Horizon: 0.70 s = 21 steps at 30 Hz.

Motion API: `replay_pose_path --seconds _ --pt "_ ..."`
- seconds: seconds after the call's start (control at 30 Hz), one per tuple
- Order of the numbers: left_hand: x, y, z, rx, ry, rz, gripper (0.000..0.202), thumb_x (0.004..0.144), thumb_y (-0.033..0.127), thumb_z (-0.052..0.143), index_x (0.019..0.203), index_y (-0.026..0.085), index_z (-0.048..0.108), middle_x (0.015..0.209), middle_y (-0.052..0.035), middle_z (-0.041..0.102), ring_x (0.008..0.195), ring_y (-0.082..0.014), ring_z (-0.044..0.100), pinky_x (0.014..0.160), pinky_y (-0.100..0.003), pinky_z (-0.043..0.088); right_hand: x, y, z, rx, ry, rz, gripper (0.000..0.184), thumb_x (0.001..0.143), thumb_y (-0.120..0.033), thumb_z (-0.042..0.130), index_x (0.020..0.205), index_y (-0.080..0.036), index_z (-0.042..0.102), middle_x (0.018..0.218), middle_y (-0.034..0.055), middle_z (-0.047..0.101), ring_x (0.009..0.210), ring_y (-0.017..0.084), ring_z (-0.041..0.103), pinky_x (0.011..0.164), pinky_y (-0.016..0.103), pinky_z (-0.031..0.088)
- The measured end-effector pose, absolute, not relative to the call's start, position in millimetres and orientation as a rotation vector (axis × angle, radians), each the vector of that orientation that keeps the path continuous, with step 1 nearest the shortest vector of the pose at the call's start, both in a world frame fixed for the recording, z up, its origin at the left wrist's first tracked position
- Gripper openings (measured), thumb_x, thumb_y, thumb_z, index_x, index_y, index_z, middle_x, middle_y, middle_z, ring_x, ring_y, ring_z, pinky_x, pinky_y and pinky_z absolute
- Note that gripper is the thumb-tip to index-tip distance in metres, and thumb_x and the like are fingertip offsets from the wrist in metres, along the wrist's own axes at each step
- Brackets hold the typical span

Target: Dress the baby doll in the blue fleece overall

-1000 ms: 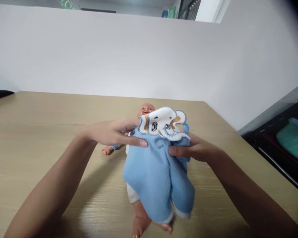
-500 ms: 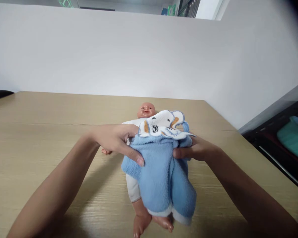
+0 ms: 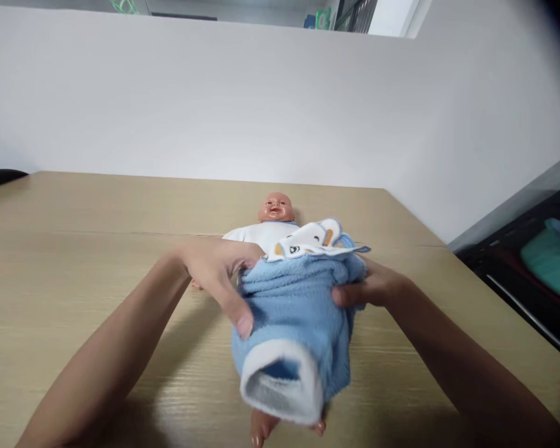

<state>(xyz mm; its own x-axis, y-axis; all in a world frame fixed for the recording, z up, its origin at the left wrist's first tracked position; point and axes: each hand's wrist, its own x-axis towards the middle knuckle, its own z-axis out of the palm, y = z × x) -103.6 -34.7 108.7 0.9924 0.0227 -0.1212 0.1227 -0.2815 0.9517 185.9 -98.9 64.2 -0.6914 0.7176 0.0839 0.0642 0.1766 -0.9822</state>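
Note:
A blue fleece baby garment (image 3: 289, 305) hangs bunched between my two hands, with one white-cuffed opening facing me. On its upper edge lies a white animal-face patch with ears, partly folded. My left hand (image 3: 226, 270) grips the garment's left side, thumb on the front. On the right side, my right hand (image 3: 366, 286) pinches the cloth, its fingers hidden behind. Beneath and beyond the garment a baby doll (image 3: 276, 208) lies on its back in a white top, head away from me. Its feet show below the cuff; its middle is hidden.
The wooden table (image 3: 98, 236) stretches to a pale partition wall (image 3: 191, 99) at the back. At the right, below the table edge, a dark rack (image 3: 504, 274) holds a teal cloth item (image 3: 550, 261). A black rounded object (image 3: 2, 178) shows at the far left edge.
The garment's lower part has swung up toward me, so a white-cuffed opening now shows instead of two hanging legs. The animal-face patch has tilted flatter. Both hands keep their hold.

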Motion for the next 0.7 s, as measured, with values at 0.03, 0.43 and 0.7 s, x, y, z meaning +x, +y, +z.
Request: replay_pose_path --seconds 0.03,0.43,0.7 --pt "-104 -33 108 1.857 0.083 -0.141 0.041 0.069 0.046 0.103 0.09 0.018 0.082 0.074 -0.004 0.079 0.064 -0.0221 0.073 0.055 -0.025 0.061 185 -99 61 -0.767 -1.829 1.571 0.066 0.081 -0.066 0.09 0.13 -0.022 0.08 0.133 0.0111 0.081 0.138 0.037 0.069 0.123 0.052 0.05" --pt "-99 -38 111 1.797 0.043 0.213 0.032 0.086 0.035 0.091 0.065 0.02 0.071 0.049 0.0017 0.059 0.046 -0.0127 0.054 0.064 -0.025 0.061 172 -96 45 -0.548 -1.835 1.914 0.083 0.069 -0.066 0.097 0.134 -0.02 0.075 0.124 0.0105 0.083 0.115 0.03 0.079 0.105 0.041 0.062" --pt "-109 -31 99 1.808 0.214 0.223 0.044 0.076 0.057 0.094 0.083 0.019 0.074 0.057 -0.002 0.064 0.05 -0.017 0.06 0.045 -0.024 0.051 168 -102 54 -0.561 -1.759 1.74 0.055 0.073 -0.068 0.091 0.098 -0.021 0.08 0.093 0.0072 0.083 0.099 0.03 0.08 0.098 0.043 0.065"
